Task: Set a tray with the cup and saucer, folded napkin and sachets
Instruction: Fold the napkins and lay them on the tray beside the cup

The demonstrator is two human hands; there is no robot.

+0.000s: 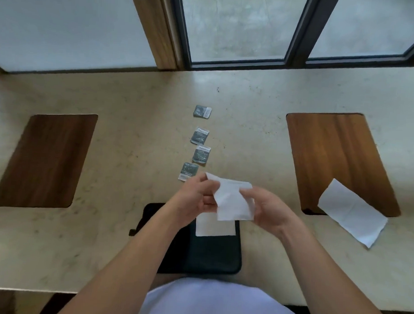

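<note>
Head view, frame centre: left hand (195,198) and right hand (265,206) each pinch white napkin (232,200) at opposite edges, held above black tray (212,258); grip closed on paper both sides, likely mid-fold. Forearms converge from lower frame, wrists raised off surface (131,135). Second folded napkin (214,225) lies on tray beneath. Four sachets (201,154) in column just above hands, staged for pickup. Spare napkin (352,213) right, overlapping wooden inlay (337,156). Cup, saucer not visible.
</note>
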